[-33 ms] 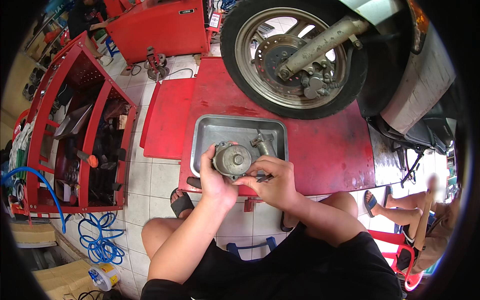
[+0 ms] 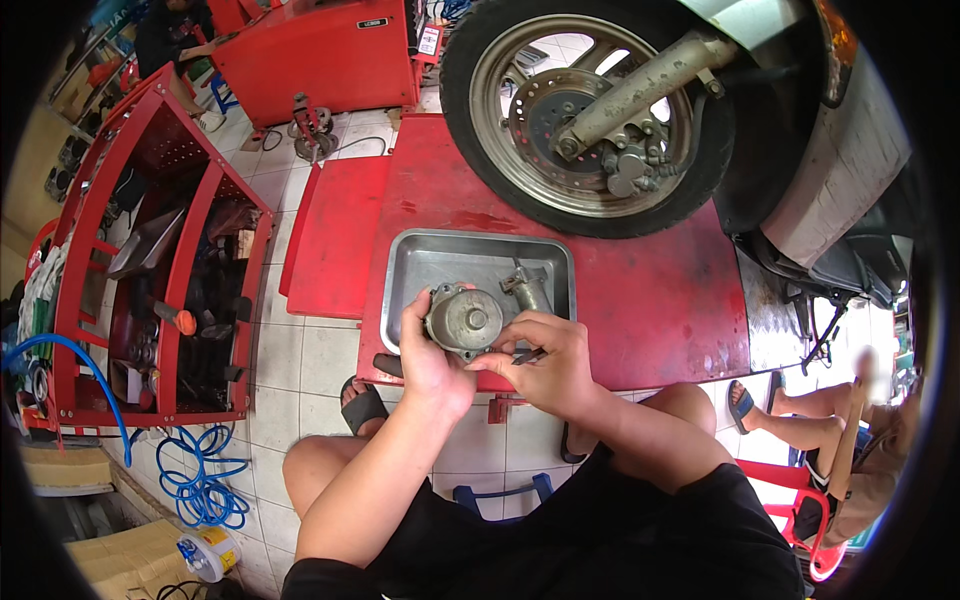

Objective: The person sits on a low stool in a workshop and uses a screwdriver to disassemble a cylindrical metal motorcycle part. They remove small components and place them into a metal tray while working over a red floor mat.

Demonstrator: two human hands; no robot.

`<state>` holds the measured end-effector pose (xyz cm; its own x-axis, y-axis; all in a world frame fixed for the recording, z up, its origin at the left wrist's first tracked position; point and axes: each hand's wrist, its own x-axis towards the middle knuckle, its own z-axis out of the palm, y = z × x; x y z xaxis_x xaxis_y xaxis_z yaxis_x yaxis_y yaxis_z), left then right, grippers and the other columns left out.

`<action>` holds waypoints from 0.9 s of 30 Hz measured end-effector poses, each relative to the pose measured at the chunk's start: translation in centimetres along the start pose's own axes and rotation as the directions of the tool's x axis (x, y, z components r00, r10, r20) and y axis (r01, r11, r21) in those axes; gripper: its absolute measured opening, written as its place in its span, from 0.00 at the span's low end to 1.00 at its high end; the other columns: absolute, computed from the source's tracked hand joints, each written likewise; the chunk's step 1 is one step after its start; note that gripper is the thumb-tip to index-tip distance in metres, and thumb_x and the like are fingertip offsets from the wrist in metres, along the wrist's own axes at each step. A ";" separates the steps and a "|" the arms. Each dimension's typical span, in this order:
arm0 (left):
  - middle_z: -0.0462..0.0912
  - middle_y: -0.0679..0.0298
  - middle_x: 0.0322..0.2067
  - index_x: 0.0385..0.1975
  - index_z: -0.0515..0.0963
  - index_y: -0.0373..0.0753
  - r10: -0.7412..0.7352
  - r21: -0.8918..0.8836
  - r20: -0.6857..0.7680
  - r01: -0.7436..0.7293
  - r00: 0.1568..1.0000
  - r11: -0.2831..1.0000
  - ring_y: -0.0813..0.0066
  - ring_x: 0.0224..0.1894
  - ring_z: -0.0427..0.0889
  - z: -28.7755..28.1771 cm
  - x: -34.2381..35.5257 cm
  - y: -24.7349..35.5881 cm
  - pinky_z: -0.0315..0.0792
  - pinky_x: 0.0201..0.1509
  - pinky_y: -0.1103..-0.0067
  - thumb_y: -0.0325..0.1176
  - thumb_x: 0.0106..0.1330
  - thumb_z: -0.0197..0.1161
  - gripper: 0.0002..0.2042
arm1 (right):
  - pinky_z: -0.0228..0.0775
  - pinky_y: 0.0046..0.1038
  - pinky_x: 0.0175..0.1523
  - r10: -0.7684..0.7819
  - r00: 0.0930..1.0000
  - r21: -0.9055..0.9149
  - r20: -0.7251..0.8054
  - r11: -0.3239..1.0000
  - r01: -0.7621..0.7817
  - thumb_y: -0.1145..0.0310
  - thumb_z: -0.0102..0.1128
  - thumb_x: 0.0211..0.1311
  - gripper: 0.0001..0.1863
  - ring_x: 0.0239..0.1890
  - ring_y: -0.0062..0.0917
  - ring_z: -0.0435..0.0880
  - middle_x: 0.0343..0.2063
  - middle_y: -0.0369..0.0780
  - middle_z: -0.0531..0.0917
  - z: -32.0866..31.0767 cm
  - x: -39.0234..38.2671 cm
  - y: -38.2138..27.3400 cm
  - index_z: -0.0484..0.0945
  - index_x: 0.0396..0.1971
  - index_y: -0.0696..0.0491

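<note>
My left hand (image 2: 437, 365) is wrapped round a round grey metal housing (image 2: 463, 318) with a raised centre cap and small screw lugs at its rim. It is held up over the near side of a shallow metal tray (image 2: 480, 238). My right hand (image 2: 545, 362) is closed at the housing's lower right edge, thumb and fingertips pinched against it. A slim dark tool (image 2: 530, 356) sticks out from between its fingers; its working end is hidden. In the tray, just beyond my right hand, lies a smaller grey metal part (image 2: 528, 288) with a thin stem.
The tray sits on a red platform (image 2: 650, 300). A motorcycle front wheel (image 2: 465, 130) stands at its far side. Left is a red tool cart (image 2: 165, 415), with a coiled blue hose (image 2: 205, 478) on the floor. A dark handle-like piece (image 2: 388, 365) lies by the tray's near-left corner. Another person sits far right.
</note>
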<state>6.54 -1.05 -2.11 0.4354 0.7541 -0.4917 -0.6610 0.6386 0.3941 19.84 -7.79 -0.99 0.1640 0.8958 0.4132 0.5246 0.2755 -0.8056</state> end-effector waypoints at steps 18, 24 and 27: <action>0.81 0.55 0.33 0.46 0.78 0.40 -0.077 -0.031 -0.093 0.075 0.993 0.997 0.62 0.35 0.79 0.9 -0.6 -0.3 0.76 0.36 0.66 0.54 0.71 0.44 0.24 | 0.73 0.30 0.28 0.020 0.999 0.015 0.045 1.000 -0.021 0.69 0.83 0.42 0.15 0.22 0.26 0.82 0.21 0.36 0.81 -0.5 -0.2 -0.5 0.85 0.30 0.56; 0.80 0.55 0.33 0.46 0.78 0.39 -0.110 -0.074 0.018 0.111 0.994 0.991 0.61 0.36 0.78 0.4 -0.7 0.1 0.75 0.36 0.65 0.55 0.71 0.45 0.25 | 0.71 0.29 0.28 0.002 0.997 0.027 0.082 1.000 -0.004 0.72 0.78 0.49 0.11 0.23 0.25 0.80 0.20 0.36 0.80 -0.4 -0.1 -0.8 0.85 0.32 0.55; 0.79 0.55 0.33 0.45 0.78 0.39 -0.078 -0.071 -0.048 0.074 0.996 0.995 0.61 0.36 0.78 0.8 -0.7 -0.2 0.75 0.38 0.64 0.55 0.71 0.45 0.25 | 0.71 0.28 0.27 0.025 0.994 0.003 0.105 1.000 -0.026 0.72 0.78 0.50 0.10 0.22 0.25 0.80 0.20 0.36 0.79 -0.3 -0.1 -0.4 0.85 0.31 0.55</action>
<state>6.90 -1.56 -1.23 0.4553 0.6940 -0.5577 -0.6687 0.6801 0.3005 19.87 -8.09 -0.57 0.0887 0.9341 0.3458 0.5174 0.2534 -0.8174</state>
